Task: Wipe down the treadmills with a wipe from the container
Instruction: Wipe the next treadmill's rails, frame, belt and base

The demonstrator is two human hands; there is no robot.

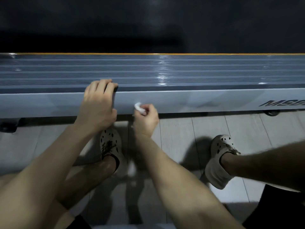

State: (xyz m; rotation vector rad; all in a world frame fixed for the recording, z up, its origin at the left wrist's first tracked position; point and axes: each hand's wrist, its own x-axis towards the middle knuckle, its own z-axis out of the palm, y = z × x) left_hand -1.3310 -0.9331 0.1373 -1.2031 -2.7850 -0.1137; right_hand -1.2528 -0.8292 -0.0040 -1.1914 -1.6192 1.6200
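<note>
Nearest the lens: two bare forearms (69, 162) entering from 7 and 5 o'clock, above pale perforated shoes (112, 146) planted on grey floor tiles (181, 129). Left hand (99, 103), at 10 o'clock of centre, braced on the treadmill (214, 76), fingers curled over the top edge of its grey side panel (198, 100), tips on the ribbed foot rail (165, 70). Right hand (146, 119) at dead centre, fingers clenched round a small bunched white wipe (138, 107). Wad against or just off the panel's lower face; contact not resolvable. Dark belt (148, 30) across 12 o'clock beyond an orange stripe (165, 54); partial lettering (283, 103) at 3 o'clock. Container not in view. Step in hand, by judgement: wiping of the side panel, wipe already drawn. Next move likely to call for a firm press of wad to panel and a long stroke toward 3 o'clock as far as the lettering, then up onto the foot rail. Opening out of the wad advisable for wider cover.
</note>
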